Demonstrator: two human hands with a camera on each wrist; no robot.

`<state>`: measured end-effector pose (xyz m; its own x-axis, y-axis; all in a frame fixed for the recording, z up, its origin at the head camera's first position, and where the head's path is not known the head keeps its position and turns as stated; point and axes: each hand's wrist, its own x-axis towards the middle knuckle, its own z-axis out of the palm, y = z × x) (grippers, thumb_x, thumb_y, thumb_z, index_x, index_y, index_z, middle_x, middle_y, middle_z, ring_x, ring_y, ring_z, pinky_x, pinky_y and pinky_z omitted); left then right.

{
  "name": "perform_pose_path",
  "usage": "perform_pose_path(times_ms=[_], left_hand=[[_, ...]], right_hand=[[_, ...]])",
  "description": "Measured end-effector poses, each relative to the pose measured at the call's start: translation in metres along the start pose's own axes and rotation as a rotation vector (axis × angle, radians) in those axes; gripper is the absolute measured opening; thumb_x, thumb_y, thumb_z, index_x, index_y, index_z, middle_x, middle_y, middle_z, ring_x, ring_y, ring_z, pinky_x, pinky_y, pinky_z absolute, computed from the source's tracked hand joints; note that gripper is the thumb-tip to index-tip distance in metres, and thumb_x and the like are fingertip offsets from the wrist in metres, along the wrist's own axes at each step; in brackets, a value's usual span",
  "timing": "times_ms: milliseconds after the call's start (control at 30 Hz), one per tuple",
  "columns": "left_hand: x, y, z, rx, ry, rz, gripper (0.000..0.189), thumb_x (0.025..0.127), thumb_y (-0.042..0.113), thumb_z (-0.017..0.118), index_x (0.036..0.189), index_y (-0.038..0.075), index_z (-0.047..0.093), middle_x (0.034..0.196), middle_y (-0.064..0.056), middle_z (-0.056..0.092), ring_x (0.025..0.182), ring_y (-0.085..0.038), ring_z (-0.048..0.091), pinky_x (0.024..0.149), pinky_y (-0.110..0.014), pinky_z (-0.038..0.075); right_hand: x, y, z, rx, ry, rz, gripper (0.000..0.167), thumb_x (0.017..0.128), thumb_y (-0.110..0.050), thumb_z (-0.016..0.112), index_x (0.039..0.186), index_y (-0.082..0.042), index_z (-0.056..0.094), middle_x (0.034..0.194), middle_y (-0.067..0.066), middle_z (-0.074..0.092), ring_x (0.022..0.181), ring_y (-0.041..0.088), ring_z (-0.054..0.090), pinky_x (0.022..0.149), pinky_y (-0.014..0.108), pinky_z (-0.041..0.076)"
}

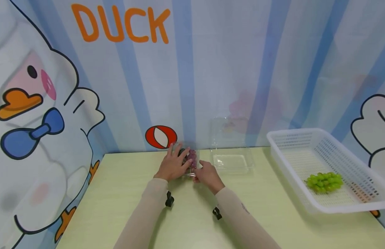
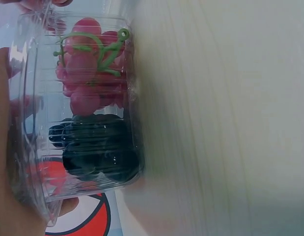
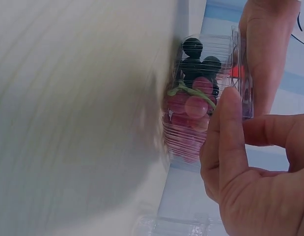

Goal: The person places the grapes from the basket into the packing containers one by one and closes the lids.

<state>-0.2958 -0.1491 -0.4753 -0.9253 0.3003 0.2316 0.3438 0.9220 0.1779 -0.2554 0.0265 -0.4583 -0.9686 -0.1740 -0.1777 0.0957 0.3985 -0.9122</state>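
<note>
A clear plastic clamshell box sits near the table's back edge. It holds a bunch of red grapes with a green stem, beside a bunch of black grapes. My left hand lies over the lid from the left, fingers spread and pressing on it. At the box's near right corner, my right hand pinches the rim, thumb and forefinger on either side in the right wrist view. The lid lies down over the grapes.
A second clear box stands with its lid raised, right of the hands. Farther right, a white plastic basket holds a bunch of green grapes. A printed duck curtain hangs right behind the table.
</note>
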Motion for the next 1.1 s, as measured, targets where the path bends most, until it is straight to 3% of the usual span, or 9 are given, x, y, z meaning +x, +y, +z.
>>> perform_pose_path(times_ms=[467, 1100], left_hand=[[-0.0003, -0.0010, 0.0061, 0.014, -0.013, -0.010, 0.060, 0.105, 0.053, 0.040, 0.158, 0.026, 0.040, 0.167, -0.013, 0.025, 0.154, -0.045, 0.014, 0.114, -0.062, 0.035], [0.0006, -0.0020, 0.0059, -0.004, -0.006, -0.010, 0.060, 0.105, 0.052, 0.042, 0.158, 0.026, 0.040, 0.167, -0.012, 0.025, 0.154, -0.044, 0.013, 0.113, -0.063, 0.035]], right_hand=[[0.0013, 0.0046, -0.0006, 0.061, -0.015, -0.007, 0.063, 0.101, -0.011, 0.057, 0.157, 0.005, 0.030, 0.091, 0.022, 0.074, 0.059, 0.007, 0.067, 0.065, 0.027, 0.060], [0.0024, 0.0054, -0.0013, 0.062, -0.019, -0.023, 0.063, 0.102, -0.011, 0.056, 0.156, 0.005, 0.030, 0.090, 0.022, 0.074, 0.058, 0.007, 0.068, 0.068, 0.031, 0.061]])
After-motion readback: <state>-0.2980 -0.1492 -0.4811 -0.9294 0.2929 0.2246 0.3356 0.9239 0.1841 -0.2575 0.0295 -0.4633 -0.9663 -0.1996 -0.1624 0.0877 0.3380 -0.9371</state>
